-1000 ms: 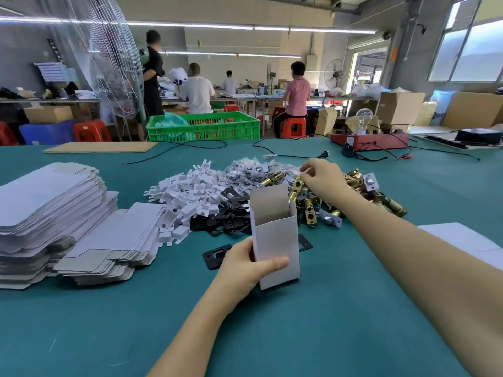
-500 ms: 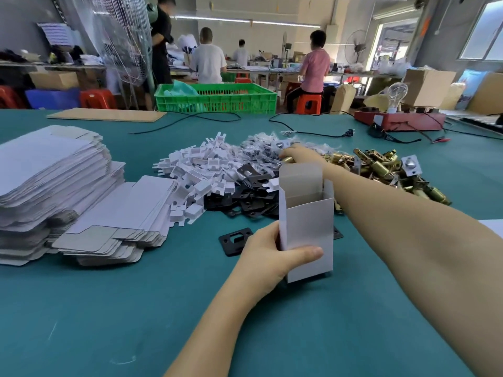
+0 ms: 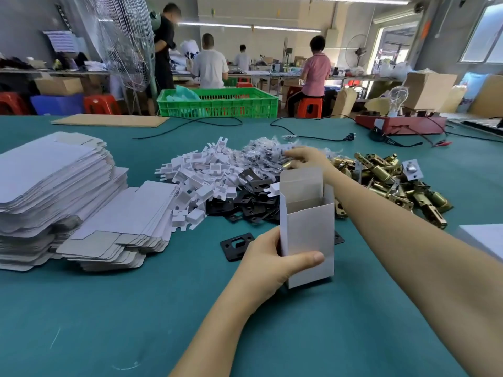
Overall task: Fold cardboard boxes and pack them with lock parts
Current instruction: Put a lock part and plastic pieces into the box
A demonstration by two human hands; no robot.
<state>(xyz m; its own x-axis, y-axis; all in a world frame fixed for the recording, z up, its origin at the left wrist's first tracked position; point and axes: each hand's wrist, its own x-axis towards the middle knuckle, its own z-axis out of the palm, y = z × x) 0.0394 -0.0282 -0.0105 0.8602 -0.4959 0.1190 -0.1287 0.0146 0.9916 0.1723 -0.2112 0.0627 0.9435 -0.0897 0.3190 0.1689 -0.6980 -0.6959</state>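
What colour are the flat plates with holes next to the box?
Black. The flat plates lie on the green table; head view shows them best.

Table [image 3: 81, 322]: flat blanks [image 3: 49, 191] stacked at left. Clips [image 3: 201, 172] piled centre, plates [image 3: 253, 205] just before them, bagged parts [image 3: 266, 151] behind. Latches [image 3: 394, 183] at right. Box [image 3: 310, 235] upright before plates, top open, in left hand [image 3: 269, 265]. Right hand [image 3: 307, 159] behind box, on the pile. Crate [image 3: 220, 103] beyond far edge.
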